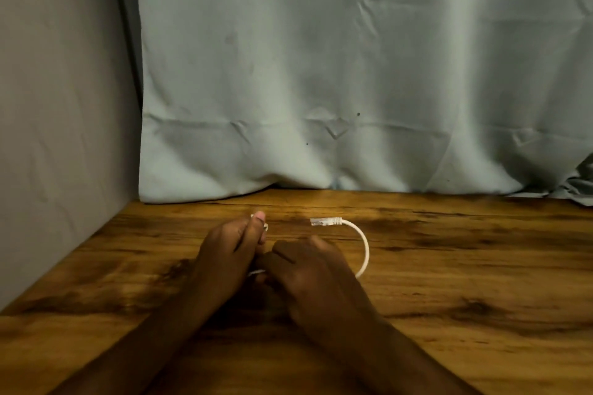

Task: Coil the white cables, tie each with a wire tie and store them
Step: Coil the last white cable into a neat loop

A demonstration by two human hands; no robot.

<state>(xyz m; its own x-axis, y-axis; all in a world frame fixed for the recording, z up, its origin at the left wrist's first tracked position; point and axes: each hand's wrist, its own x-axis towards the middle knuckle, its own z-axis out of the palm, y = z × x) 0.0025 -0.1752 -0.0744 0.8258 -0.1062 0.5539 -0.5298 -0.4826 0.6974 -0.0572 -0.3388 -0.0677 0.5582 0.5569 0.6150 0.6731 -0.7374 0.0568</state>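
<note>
Wooden tabletop (449, 266): your left hand (224, 260) pinches one end of the white network cable (364, 244) between thumb and fingers, while your right hand (317, 276) curls over its middle.

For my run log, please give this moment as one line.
left hand: pinches cable end | right hand: on white cable | plug: free on table

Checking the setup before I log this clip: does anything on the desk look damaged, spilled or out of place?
Nothing stands out. The white cable curves loosely on the wooden table, its plug lying flat and looking intact. The left hand pinches its other end; the right hand covers the middle. The curtain behind is only creased.
</note>
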